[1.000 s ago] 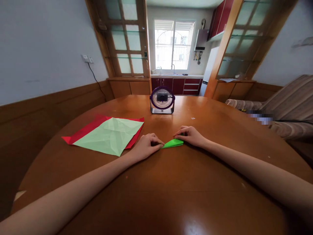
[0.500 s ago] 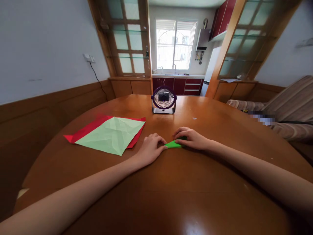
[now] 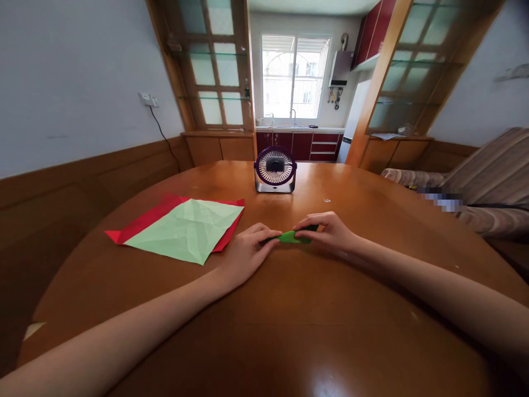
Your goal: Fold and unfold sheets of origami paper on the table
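A small piece of folded bright green paper (image 3: pixel 289 237) is held between my two hands, just above the table in the middle of the view. My left hand (image 3: pixel 253 247) pinches its left end between thumb and fingers. The other end is gripped by my right hand (image 3: pixel 324 230), its thumb below and fingers above, with a darker green part showing between them. To the left of my hands lies a creased pale green sheet (image 3: pixel 185 229), flat on top of red paper (image 3: pixel 146 220).
The brown wooden table (image 3: pixel 264 342) has a rounded edge. Beyond my hands stands a small purple desk fan (image 3: pixel 275 168). A small pale scrap (image 3: pixel 327 200) lies to its right. At the right is a striped chair (image 3: pixel 491 176).
The folded green paper has been lifted slightly and tilted, so its darker side now shows. Both hands have turned a little, with the right fingers raised over the paper.
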A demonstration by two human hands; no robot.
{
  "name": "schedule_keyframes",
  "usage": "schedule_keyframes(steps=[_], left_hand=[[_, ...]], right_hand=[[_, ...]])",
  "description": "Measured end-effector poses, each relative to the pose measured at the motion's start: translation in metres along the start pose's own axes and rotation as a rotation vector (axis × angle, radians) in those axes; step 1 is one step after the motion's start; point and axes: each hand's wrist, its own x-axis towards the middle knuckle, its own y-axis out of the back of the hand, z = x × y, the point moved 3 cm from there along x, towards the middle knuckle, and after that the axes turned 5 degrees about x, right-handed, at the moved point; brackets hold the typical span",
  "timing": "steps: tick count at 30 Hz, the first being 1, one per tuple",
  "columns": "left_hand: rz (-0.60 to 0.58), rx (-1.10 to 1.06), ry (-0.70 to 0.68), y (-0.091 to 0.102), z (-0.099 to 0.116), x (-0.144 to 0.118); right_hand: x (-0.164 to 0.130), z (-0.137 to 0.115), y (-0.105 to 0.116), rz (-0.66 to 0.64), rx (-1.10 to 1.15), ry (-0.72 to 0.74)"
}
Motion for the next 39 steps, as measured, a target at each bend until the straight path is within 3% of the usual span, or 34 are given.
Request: schedule_keyframes(steps=[9,20,31,39], left_hand=[[0.054,-0.065,-0.033,-0.0011,-0.0013,-0.0036],[0.052,-0.370,0.220,-0.0066,-0.0051,-0.0007],[0.088,-0.440,0.338,-0.0052,-0.0034,0.0002],[0.018,-0.511,0.384,-0.0033,-0.0065,0.0024]], right_hand=[[-0.0010,-0.0029,-0.0034,0.062,0.125,-0.084],[-0.0014,-0.0042,-0.0061,0.055,0.127,-0.097],[-0.0031,-0.0055,-0.0091,0.143,0.131,-0.153],[-0.0021,-0.0046,-0.0068,0.063,0.118,-0.123]])
